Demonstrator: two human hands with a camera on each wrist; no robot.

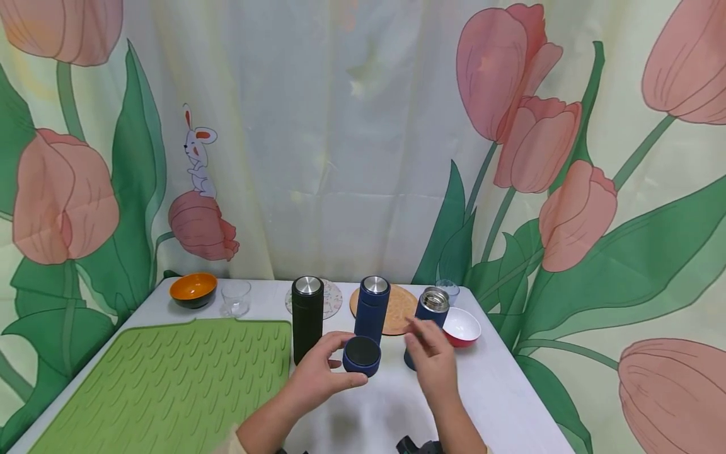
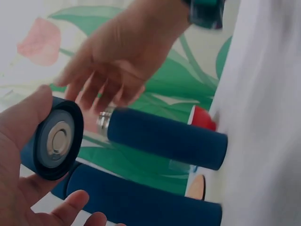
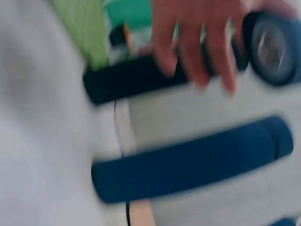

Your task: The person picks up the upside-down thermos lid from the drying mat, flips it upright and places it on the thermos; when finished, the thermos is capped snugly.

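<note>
My left hand (image 1: 317, 373) holds a dark blue thermos lid (image 1: 362, 353) between thumb and fingers, above the table. The lid's inner side, with a round metal centre, shows in the left wrist view. An uncapped blue thermos (image 1: 428, 314) stands upright at the right, its steel mouth bare. In front of it hovers my right hand (image 1: 435, 369), fingers loosely bent and holding nothing. The left wrist view shows a gap between those fingers and the thermos neck (image 2: 104, 121). A capped blue thermos (image 1: 372, 315) and a capped black thermos (image 1: 307, 321) stand to the left.
A green ridged mat (image 1: 187, 378) covers the table's left side. Behind it are an orange bowl (image 1: 193, 288) and a clear glass (image 1: 236, 298). Round mats (image 1: 404, 309) lie behind the thermoses. A red-and-white bowl (image 1: 462, 328) and another glass (image 1: 448, 289) are at the right.
</note>
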